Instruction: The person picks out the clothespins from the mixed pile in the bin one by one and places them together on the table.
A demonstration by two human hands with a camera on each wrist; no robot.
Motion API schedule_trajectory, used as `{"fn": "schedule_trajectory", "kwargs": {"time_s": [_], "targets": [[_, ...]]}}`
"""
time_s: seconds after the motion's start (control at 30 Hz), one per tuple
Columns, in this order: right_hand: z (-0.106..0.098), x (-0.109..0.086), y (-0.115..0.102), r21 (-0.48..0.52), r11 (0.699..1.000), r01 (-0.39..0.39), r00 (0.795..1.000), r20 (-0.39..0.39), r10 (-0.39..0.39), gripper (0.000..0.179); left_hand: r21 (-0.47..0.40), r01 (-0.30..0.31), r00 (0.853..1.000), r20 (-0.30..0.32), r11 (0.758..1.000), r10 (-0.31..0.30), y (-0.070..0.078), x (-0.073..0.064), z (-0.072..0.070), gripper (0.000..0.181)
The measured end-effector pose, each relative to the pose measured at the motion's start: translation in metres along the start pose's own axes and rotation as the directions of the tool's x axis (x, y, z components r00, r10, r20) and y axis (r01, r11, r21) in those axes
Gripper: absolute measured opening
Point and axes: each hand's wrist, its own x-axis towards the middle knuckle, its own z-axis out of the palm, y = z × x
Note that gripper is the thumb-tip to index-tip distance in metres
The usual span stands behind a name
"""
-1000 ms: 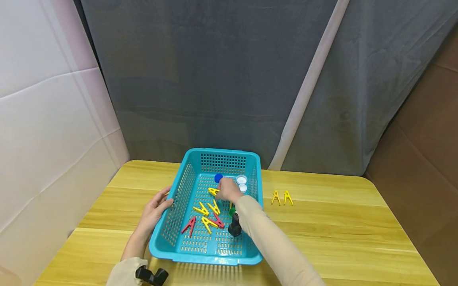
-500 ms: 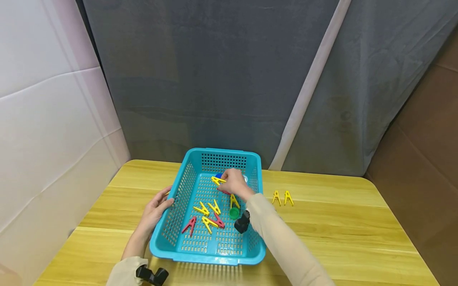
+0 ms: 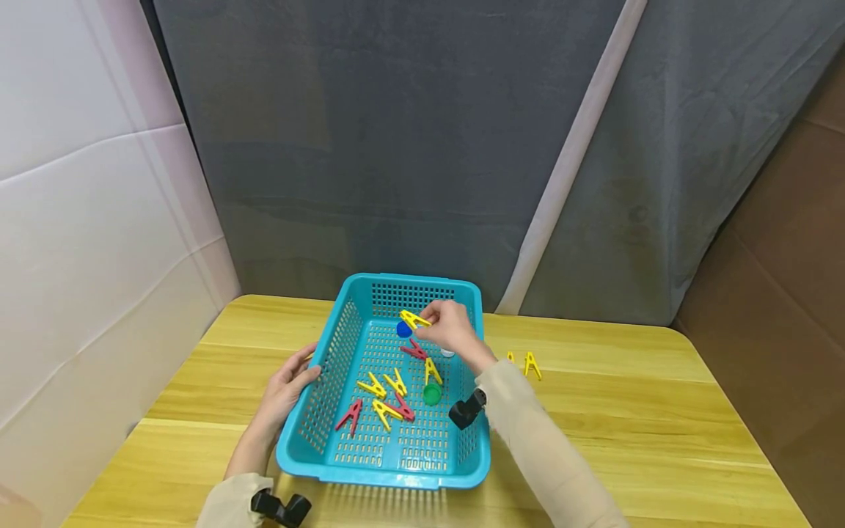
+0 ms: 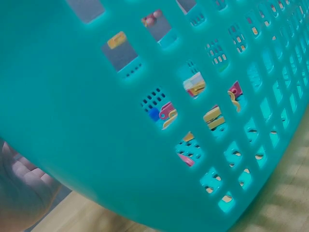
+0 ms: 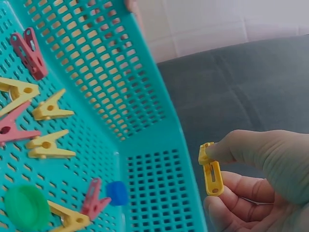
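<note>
**Yellow clip pinched above the turquoise basket**

The yellow clip (image 5: 214, 185) is held clear of the floor of the turquoise basket (image 3: 379, 481), over its far part in the head view, where the blue cap (image 3: 404, 331) is partly overlapped. There its long axis is sloped gently down from left to right, and its free end is pointed left. In the right wrist view it is seen edge-on, nearly upright, with its top leaned slightly left.

The end by the fingers is partly covered. A white cap (image 3: 447, 353) is mostly hidden by the right hand (image 3: 452, 326), and one of the two clips on the tabletop (image 3: 627, 440) is largely blocked by the right arm. The basket's contents are shown only in fragments through its holes in the left wrist view.

The clip is pinched between the right thumb and fingers. The basket's left side is touched by the left hand (image 3: 284, 385); its fingertips are hidden, so whether the rim is gripped cannot be told.
</note>
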Motion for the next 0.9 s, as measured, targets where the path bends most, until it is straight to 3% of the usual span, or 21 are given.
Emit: {"fn": "schedule_trajectory", "kwargs": {"time_s": [0.23, 0.63, 0.9], "targets": [[-0.021, -0.01, 0.004, 0.028, 0.999, 0.044, 0.997, -0.068, -0.042, 0.021, 0.001, 0.007, 1.0, -0.002, 1.0, -0.007, -0.001, 0.0, 0.001, 0.052], [-0.055, -0.025, 0.025, 0.014, 1.0, 0.002, 0.986, -0.165, 0.001, 0.024, -0.007, 0.015, 1.0, 0.001, 1.0, -0.015, 0.001, -0.001, -0.001, 0.051], [-0.074, -0.037, 0.045, 0.026, 0.997, -0.068, 0.976, -0.207, 0.072, 0.022, 0.014, 0.027, 1.0, -0.011, 1.0, -0.027, 0.0, -0.002, -0.003, 0.052]]}}
